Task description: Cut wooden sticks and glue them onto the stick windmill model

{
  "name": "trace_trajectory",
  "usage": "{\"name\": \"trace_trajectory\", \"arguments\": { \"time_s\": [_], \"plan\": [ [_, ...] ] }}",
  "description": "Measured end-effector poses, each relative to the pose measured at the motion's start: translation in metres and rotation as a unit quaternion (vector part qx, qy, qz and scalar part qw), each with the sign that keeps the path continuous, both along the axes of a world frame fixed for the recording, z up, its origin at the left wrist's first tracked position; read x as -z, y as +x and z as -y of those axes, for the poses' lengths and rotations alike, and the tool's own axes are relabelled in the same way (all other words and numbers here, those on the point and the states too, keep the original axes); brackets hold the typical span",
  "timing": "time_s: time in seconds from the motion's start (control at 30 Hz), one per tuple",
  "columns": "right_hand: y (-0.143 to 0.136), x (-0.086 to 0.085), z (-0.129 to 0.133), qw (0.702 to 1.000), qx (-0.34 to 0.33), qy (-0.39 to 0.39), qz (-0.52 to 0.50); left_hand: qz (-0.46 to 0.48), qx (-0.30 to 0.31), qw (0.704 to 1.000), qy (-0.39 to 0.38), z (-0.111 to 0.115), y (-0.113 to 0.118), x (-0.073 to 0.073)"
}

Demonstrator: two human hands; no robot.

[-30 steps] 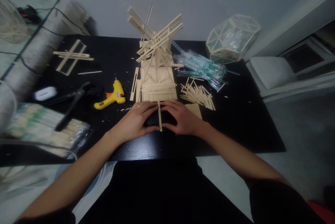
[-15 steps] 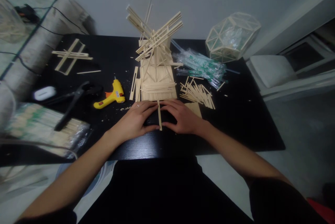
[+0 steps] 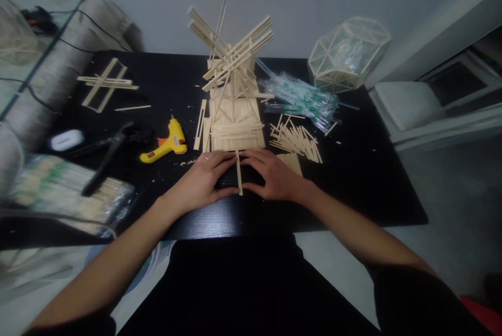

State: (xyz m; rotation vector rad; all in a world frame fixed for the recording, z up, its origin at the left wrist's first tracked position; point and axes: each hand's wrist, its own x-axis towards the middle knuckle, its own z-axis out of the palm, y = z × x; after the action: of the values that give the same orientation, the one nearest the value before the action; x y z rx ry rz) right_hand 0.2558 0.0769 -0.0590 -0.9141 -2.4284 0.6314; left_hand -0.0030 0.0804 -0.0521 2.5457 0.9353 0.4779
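Observation:
A narrow strip of wooden sticks (image 3: pixel 239 172) lies on the black table, pointing away from me. From its left side my left hand (image 3: pixel 204 179) presses on it, fingertips at the far end and thumb at the near end. My right hand (image 3: pixel 272 175) mirrors this from the right, its fingers and thumb closed in against the strip. Just beyond the fingers stands a windmill model (image 3: pixel 237 74) built of wooden sticks, its crossed blades raised above a slatted base (image 3: pixel 235 111). Several loose sticks lie across that base.
To the left are a yellow glue gun (image 3: pixel 172 142), black pliers (image 3: pixel 112 155), a white case (image 3: pixel 67 140), packed sticks (image 3: pixel 63 189) and a stick cross (image 3: pixel 107 85). On the right lie short sticks (image 3: pixel 298 140), plastic wrappers (image 3: pixel 301 98) and a polyhedral stick frame (image 3: pixel 349 56).
Nearly nothing differs. Both hands keep the same place on the strip, and the view has shifted very slightly.

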Motion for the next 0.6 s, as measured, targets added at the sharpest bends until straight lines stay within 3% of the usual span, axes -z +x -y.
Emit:
{"name": "trace_trajectory", "arguments": {
  "time_s": [0.6],
  "plan": [
    [-0.0005, -0.0012, 0.0002, 1.000, 0.001, 0.015, 0.019, -0.005, 0.001, 1.000, 0.000, 0.0001, -0.0004, 0.0010]
  ]
}}
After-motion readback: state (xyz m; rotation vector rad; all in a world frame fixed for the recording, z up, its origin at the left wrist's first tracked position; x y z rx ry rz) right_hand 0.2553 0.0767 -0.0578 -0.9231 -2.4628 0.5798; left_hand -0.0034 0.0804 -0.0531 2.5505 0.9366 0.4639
